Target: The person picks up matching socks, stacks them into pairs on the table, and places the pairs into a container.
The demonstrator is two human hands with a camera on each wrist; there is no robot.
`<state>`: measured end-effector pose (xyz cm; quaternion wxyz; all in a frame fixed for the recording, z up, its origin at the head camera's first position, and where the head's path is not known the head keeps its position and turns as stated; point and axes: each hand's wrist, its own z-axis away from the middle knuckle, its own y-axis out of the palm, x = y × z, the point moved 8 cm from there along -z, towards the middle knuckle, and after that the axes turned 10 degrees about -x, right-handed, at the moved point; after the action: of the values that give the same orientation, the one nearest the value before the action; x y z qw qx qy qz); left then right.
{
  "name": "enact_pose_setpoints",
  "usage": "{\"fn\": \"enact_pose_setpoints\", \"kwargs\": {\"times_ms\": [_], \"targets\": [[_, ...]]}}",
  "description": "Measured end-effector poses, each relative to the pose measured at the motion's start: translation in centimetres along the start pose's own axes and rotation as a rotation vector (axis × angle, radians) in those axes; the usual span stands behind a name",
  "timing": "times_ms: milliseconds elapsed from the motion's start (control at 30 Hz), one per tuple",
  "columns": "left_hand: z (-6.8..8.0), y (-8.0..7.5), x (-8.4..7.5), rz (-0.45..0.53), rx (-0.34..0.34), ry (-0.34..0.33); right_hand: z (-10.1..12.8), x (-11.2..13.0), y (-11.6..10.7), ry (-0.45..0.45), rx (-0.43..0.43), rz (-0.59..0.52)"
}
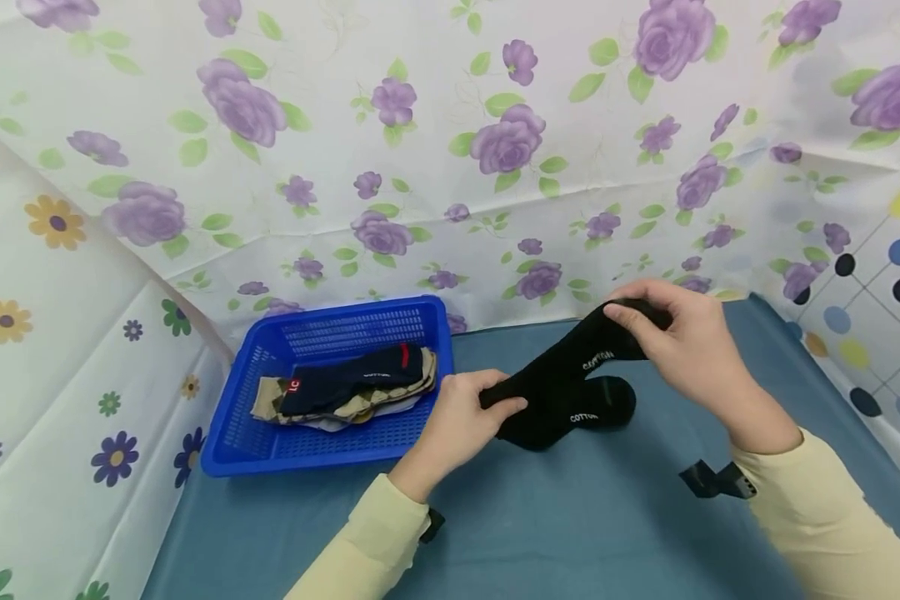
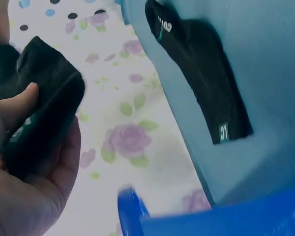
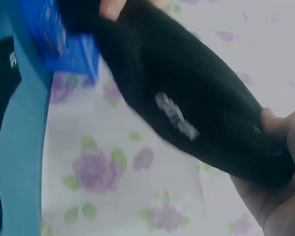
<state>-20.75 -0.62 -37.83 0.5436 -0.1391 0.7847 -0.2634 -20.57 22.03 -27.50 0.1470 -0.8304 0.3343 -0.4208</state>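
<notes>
A black sock (image 1: pixel 570 350) with white COTTON lettering is stretched at a slant between both hands, above the table. My left hand (image 1: pixel 468 417) pinches its lower left end between thumb and fingers. The other end is gripped by my right hand (image 1: pixel 682 342), higher and to the right. Under it, a second black sock (image 1: pixel 603 404) lies on the table, partly covered in the head view. The left wrist view shows that second sock (image 2: pixel 206 73) laid flat with a small label at its cuff. In the right wrist view the held sock (image 3: pixel 187 93) spans the picture, slightly blurred.
Left of the hands stands a blue plastic basket (image 1: pixel 225 446) with stacked socks (image 1: pixel 352 383), dark navy on top of beige patterned ones. A blue-green cloth (image 1: pixel 555 517) covers the table. Flower-printed sheets (image 1: pixel 420 183) hang behind and at the sides.
</notes>
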Motion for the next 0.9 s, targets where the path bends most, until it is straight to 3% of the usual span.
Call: {"fn": "enact_pose_setpoints", "kwargs": {"times_ms": [200,333,433,533,633,733,800,900], "targets": [[-0.3,-2.5,0.7,0.087,-0.089,-0.03,0.4,-1.7,-0.8,-0.049,-0.056,0.059],[-0.7,-3.8,0.7,0.175,-0.17,-0.021,0.8,-2.8,-0.8,-0.092,-0.055,-0.019],[-0.9,-4.8,0.7,0.222,-0.254,-0.027,1.2,-3.4,-0.6,-0.106,0.006,-0.077],[-1.0,-5.4,0.4,0.243,-0.332,-0.018,1.8,-4.1,-0.1,-0.076,0.105,-0.059],[-1.1,-5.7,-0.1,0.191,-0.4,0.047,2.5,-4.9,0.5,-0.009,0.204,-0.01],[-1.0,-5.5,-0.8,0.073,-0.447,0.126,2.9,-5.7,0.9,0.07,0.245,0.024],[-0.9,-5.1,-1.2,-0.011,-0.463,0.158,3.1,-6.1,1.1,0.098,0.226,0.051],[-0.8,-4.0,-1.4,-0.108,-0.46,0.149,3.2,-6.5,1.4,0.095,0.138,0.098]]}}
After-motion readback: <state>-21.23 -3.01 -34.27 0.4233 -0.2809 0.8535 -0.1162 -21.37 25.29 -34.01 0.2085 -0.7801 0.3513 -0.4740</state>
